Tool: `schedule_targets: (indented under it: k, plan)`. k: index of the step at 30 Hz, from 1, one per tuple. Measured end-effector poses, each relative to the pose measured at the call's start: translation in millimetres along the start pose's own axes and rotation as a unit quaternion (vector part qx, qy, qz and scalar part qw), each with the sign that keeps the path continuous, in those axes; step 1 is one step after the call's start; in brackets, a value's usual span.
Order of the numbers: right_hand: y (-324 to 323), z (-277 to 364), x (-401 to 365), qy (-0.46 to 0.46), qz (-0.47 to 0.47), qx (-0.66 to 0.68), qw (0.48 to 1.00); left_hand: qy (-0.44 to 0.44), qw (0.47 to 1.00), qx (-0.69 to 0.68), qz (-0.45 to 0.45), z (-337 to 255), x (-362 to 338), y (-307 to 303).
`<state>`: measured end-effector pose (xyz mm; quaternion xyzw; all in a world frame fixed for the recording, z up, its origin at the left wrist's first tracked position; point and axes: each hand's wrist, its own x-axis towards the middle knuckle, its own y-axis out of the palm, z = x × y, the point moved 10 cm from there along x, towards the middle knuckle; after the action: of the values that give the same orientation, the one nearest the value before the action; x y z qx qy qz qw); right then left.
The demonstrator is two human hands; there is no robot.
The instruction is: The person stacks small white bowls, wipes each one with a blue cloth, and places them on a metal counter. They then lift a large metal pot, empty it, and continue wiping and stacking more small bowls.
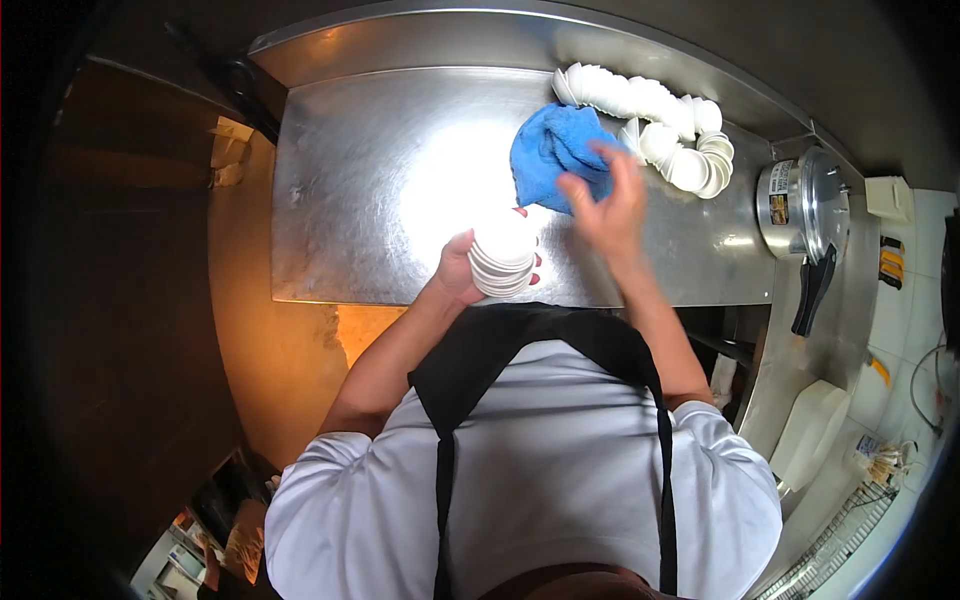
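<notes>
Left grip clasps a stack of small round white dishes; right grip, spread wide, hangs by the crumpled blue cloth

A steel pressure cooker with a labelled side and a long black handle stands at the right end of the steel counter. Beyond it, a white box and yellow-and-black handles sit by the white tiled wall. Nearer lie an oblong white container and a wire rack. Another person's arm shows at lower left, partly in shadow.
</notes>
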<state>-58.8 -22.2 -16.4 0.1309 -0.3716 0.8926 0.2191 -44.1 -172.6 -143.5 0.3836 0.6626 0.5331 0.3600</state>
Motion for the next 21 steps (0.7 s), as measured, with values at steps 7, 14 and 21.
schedule_targets:
  k: [7, 14, 21]
  plan:
    - [-24, -33, 46, 0.113, 0.068, -0.001, 0.991, 0.015, 0.998, 0.068, 0.008, -36, -9, 6]
    - [-50, -4, 35, 0.178, 0.125, 0.636, 0.74, 0.038, 0.995, 0.059, 0.071, -60, -3, 35]
    - [30, -18, -45, 0.363, 0.182, 0.709, 0.577, 0.014, 0.994, 0.065, 0.087, -59, -7, 53]
